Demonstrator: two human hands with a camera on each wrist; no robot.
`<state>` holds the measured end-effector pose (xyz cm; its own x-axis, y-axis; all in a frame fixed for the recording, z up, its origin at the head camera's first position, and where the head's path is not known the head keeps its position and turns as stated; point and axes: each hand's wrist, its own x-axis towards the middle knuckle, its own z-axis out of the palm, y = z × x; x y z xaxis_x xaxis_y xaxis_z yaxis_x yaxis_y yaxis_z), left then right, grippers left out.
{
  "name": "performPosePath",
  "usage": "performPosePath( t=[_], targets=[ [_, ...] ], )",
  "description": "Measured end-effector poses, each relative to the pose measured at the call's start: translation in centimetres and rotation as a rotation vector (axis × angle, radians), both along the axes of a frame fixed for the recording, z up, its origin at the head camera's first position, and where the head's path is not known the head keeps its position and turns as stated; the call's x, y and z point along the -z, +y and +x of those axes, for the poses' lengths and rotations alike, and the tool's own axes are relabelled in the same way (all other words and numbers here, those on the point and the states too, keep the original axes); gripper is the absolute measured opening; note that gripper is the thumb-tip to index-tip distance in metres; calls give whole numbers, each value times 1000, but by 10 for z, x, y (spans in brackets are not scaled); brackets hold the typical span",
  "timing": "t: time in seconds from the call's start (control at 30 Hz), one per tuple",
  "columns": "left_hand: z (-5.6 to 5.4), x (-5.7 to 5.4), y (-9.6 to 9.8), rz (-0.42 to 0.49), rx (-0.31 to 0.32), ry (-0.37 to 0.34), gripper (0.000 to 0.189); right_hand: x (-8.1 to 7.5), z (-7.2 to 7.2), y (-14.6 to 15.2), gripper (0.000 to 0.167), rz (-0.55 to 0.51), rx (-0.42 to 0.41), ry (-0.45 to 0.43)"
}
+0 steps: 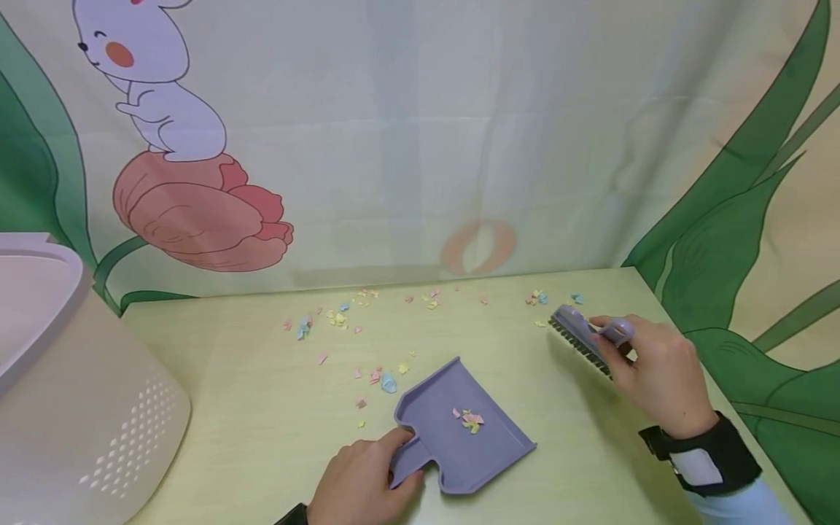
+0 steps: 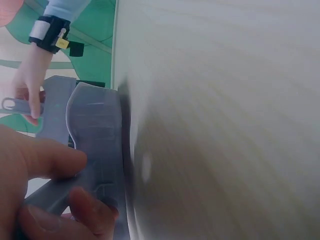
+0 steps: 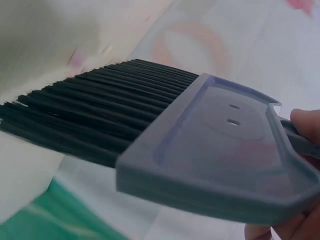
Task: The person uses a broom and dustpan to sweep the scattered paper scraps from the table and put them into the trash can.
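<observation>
A purple dustpan (image 1: pixel 453 445) lies on the table, its wide edge turned to the right, with a few pink and yellow paper scraps (image 1: pixel 472 421) in it. My left hand (image 1: pixel 367 474) grips its short handle; the left wrist view shows the thumb and fingers (image 2: pixel 95 210) around it. Over the table's right side, my right hand (image 1: pixel 663 372) holds a purple hand brush (image 1: pixel 580 335) by its handle. Dark bristles (image 3: pixel 100 105) fill much of the right wrist view. Blue scraps (image 1: pixel 577 298) lie just beyond the brush head.
More pink, yellow and blue scraps (image 1: pixel 337 319) are scattered along the back and left-middle of the table (image 1: pixel 236 408). A white bin (image 1: pixel 98 408) with small holes stands at the left. Behind the table's back edge hangs a printed curtain (image 1: pixel 407 146).
</observation>
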<state>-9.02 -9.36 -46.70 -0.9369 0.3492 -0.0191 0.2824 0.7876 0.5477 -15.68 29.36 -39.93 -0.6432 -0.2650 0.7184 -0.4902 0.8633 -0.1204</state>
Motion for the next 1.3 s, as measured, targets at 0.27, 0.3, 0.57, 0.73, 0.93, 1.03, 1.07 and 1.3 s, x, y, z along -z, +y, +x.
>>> performPosePath(
  t=[0.27,0.3,0.57,0.73,0.93,1.03,1.07,1.3],
  targets=[
    [0,0,-1,-6,3,26,42,14,-12,14,30,120,76,-3],
    [0,0,-1,-8,4,22,43,16,-13,13,29,135,74,-5],
    [0,0,0,-3,11,9,43,17,-4,-11,20,206,14,-12],
    [0,1,0,1,11,2,43,15,9,-34,17,208,-50,-31],
    [0,0,0,4,10,-9,42,12,28,-60,20,201,-128,-43],
    [0,0,0,7,12,-7,40,11,38,-71,24,193,-175,-52],
    [0,0,0,8,13,-6,40,11,41,-74,25,188,-190,-59],
    [-1,1,0,8,16,-12,39,6,56,-83,20,50,-287,-156]
  ],
)
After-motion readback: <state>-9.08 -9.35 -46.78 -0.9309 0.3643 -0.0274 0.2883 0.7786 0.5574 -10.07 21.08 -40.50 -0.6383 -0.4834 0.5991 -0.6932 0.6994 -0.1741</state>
